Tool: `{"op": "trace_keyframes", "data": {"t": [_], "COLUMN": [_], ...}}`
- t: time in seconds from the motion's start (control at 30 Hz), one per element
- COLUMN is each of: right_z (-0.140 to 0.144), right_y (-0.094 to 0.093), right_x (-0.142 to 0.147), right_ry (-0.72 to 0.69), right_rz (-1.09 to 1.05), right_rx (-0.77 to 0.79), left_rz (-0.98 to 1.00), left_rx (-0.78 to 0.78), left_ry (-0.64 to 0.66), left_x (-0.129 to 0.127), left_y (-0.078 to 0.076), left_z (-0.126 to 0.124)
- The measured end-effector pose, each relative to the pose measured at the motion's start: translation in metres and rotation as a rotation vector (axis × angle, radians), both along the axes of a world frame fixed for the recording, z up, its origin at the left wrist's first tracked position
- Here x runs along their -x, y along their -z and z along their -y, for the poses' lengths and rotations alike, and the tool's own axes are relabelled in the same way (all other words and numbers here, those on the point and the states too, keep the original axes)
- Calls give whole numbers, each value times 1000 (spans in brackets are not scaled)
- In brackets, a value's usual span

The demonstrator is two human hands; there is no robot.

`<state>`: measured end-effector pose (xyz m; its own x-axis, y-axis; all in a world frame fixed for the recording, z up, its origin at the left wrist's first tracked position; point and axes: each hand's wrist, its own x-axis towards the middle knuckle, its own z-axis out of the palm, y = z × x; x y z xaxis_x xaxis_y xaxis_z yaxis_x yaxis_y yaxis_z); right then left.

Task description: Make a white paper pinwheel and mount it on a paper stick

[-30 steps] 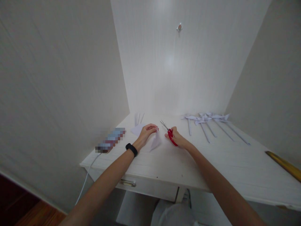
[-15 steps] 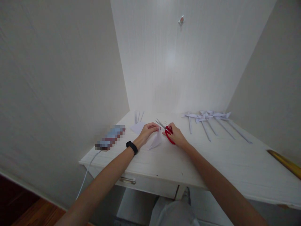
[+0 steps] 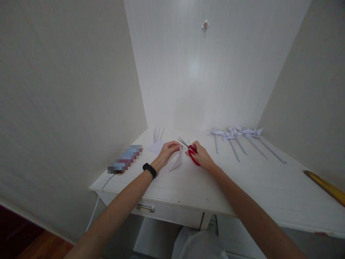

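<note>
My left hand [image 3: 169,149] pinches a piece of white paper [image 3: 175,163], which hangs below the fingertips over the table. In my right hand [image 3: 199,154] is a pair of scissors [image 3: 193,154] with red handles. Its blades are slightly parted and point up and left, close to the left fingertips. Behind the left wrist lies some flat white paper [image 3: 155,147]. Several thin paper sticks [image 3: 158,135] lie beyond it. Tiny paper scraps sit just past the scissors.
Several paper pinwheels [image 3: 234,135] on rolled sticks lie at the back right of the white table [image 3: 256,187]. A blurred-out device [image 3: 125,159] with a white cable lies on the left. A yellow-brown object [image 3: 325,187] rests at the right edge. Walls enclose the back and sides.
The hanging paper has turned and looks narrower, its lower end shifted slightly left. Both hands stay in nearly the same place. The whole view has shifted a little.
</note>
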<state>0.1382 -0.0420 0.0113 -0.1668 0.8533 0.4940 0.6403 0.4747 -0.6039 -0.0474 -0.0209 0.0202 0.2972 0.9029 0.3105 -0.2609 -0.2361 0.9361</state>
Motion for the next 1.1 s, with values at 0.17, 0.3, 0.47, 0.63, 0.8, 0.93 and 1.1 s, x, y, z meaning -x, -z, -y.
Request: {"op": "trace_keyframes", "data": {"t": [0.17, 0.3, 0.47, 0.63, 0.8, 0.93, 1.1], "right_z": [0, 2, 7, 9, 8, 10, 11], "right_y": [2, -1, -8, -9, -8, -10, -12], "right_x": [2, 1, -2, -2, -1, -2, -1], "right_ry": [-31, -8, 35, 54, 47, 49, 49], "right_rz": [47, 96, 194, 238, 257, 279, 293], "right_rx": [-2, -14, -51, -81, -99, -94, -85], "left_rz": [9, -3, -9, 8, -4, 18, 3], "left_rx": [14, 25, -3, -16, -14, -13, -4], "left_ry": [16, -10, 3, -4, -19, 0, 13], "left_x": [-1, -1, -1, 0, 2, 0, -1], "left_y": [2, 2, 2, 3, 4, 5, 4], "left_z": [-2, -4, -4, -5, -7, -7, -5]}}
